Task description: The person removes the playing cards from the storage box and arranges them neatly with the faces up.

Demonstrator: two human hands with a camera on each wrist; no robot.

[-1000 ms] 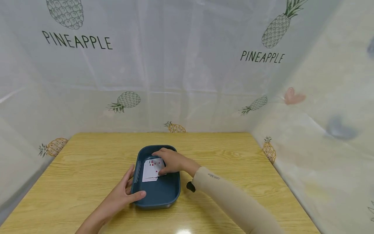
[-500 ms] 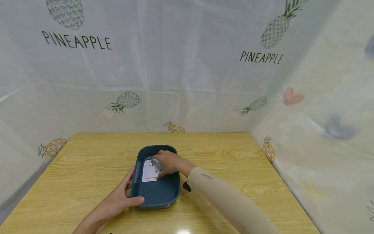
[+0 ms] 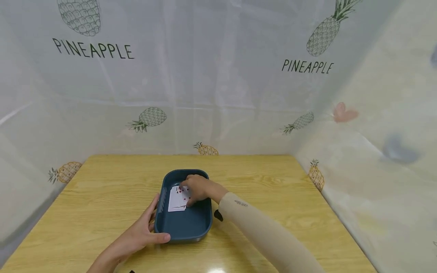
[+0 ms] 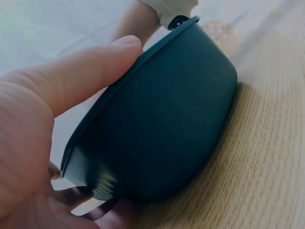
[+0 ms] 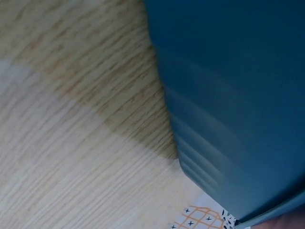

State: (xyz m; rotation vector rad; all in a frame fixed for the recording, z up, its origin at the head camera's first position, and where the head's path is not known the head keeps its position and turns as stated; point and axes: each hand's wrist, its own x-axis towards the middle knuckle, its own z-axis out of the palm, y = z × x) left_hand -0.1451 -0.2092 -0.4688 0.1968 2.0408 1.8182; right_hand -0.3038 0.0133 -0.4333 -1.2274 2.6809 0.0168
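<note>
On the wood-grain table [image 3: 266,182], gripping the blue tray [image 3: 186,225] by its rim with the left hand [image 3: 141,229]; inside, pinching playing cards [image 3: 176,201] with the right hand [image 3: 200,189].

R sleeve [image 3: 269,231] beige, close-fit, w/ dk lettering [image 3: 241,203] nr cuff [image 3: 225,204]; sm blk unit [image 3: 218,215] by it.

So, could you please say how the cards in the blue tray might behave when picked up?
The cards look thin and flat, so they would probably bend easily. Their edges lie unevenly overlapped, so they may slide apart when lifted.
</note>
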